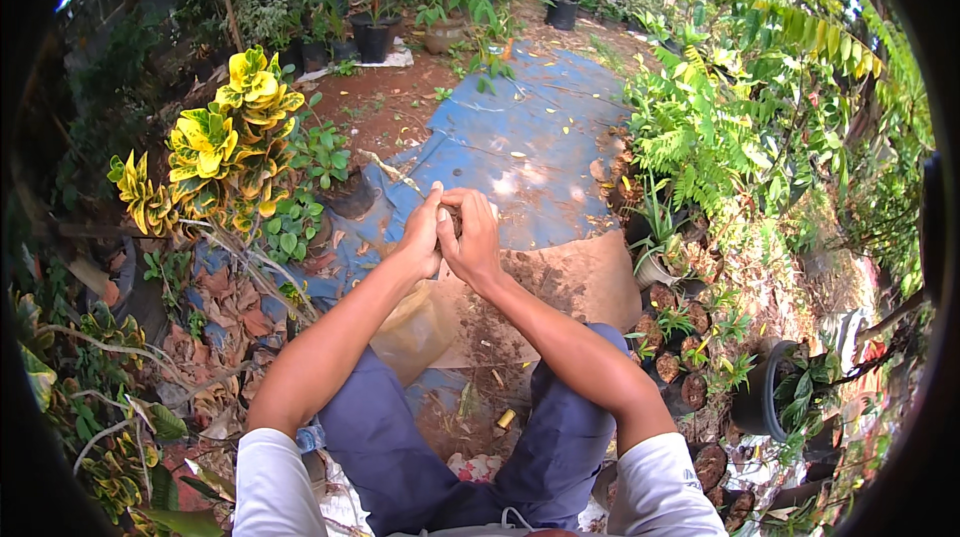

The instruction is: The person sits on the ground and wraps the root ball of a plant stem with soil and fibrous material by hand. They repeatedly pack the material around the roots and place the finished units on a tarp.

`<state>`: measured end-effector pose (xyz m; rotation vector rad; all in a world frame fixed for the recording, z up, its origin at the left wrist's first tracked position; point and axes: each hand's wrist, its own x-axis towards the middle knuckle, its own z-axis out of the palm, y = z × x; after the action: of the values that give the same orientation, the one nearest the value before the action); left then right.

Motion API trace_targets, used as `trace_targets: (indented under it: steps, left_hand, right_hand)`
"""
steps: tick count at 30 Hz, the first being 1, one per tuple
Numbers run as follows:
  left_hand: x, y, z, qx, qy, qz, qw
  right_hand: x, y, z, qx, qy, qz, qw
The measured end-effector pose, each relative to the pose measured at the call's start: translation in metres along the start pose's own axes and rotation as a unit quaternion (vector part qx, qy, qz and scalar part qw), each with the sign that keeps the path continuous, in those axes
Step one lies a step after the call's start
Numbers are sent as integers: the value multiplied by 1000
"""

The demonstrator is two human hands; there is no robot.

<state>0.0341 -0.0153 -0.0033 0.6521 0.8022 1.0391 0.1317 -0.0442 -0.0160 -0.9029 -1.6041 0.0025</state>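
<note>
Nearest the camera, below the grip, are the white sleeves (pixel 275 482) and dark-blue trousers (pixel 370 437), the legs spread wide. A dark brown clump (pixel 456 222) sits between the left grip (pixel 420 235) and the right grip (pixel 474 242), which press together around it, probably to keep it from crumbling. Just below the grip are a cloudy plastic bag (pixel 412 332) and a brown sheet (pixel 600 282) strewn with soil (pixel 490 322), perhaps laid there to catch what falls. Beyond the grip stretches a blue tarp (pixel 520 152), with a yellow-leaved shrub (pixel 205 142) to its left and ferns (pixel 690 127) to its right. Most of the clump is hidden, so its make-up is unclear; whether the pale twig (pixel 392 172) just past the left grip is held or merely lies behind, I cannot tell.
</note>
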Motion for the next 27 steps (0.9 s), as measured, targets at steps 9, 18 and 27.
trace_targets:
  steps: [9,18,27]
  left_hand:
    - [9,-12,-4,-61,-32,-36,997]
    - [14,-17,-9,-80,-49,-26,995]
    - [-3,-17,24,-55,-64,9,996]
  right_hand:
    - [0,7,-3,-50,18,-51,997]
    - [9,8,-8,-93,39,-133,986]
    - [14,20,-15,-87,73,-19,993]
